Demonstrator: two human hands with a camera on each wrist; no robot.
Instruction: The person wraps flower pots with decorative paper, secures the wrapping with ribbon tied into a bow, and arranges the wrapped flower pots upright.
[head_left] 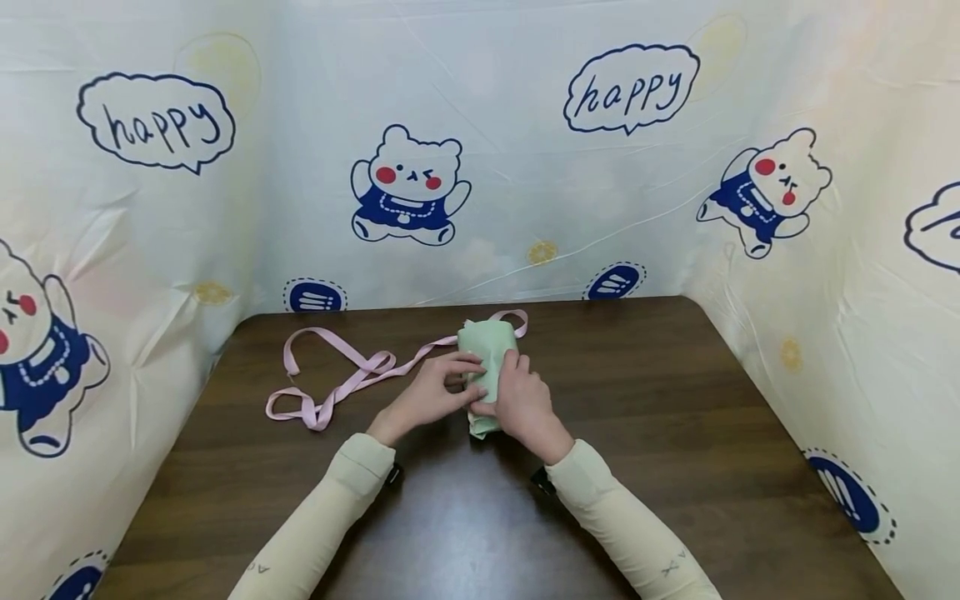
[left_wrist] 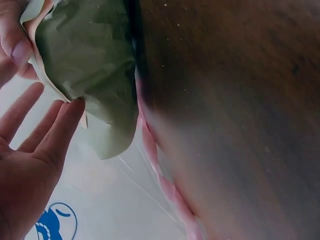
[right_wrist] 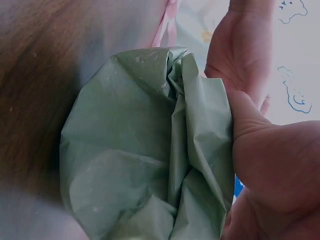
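A small package in creased green paper (head_left: pixel 489 354) lies on the brown table, its long side running away from me. My left hand (head_left: pixel 441 388) is at its left side, fingers fairly straight and fingertips touching the paper's edge. From the right, my right hand (head_left: pixel 525 398) holds the package, with its thumb across the near part. In the left wrist view, the wrapper's loose edge shows a pale peach inner side. Folded pleats of the paper gather at the end facing the right wrist camera. What the wrapper contains is hidden.
A long pink ribbon (head_left: pixel 360 372) lies loosely looped on the table left of the package, and part of it passes behind the package's far end. A light printed curtain (head_left: pixel 495 200) borders the table (head_left: pixel 660 400) at the back and both sides.
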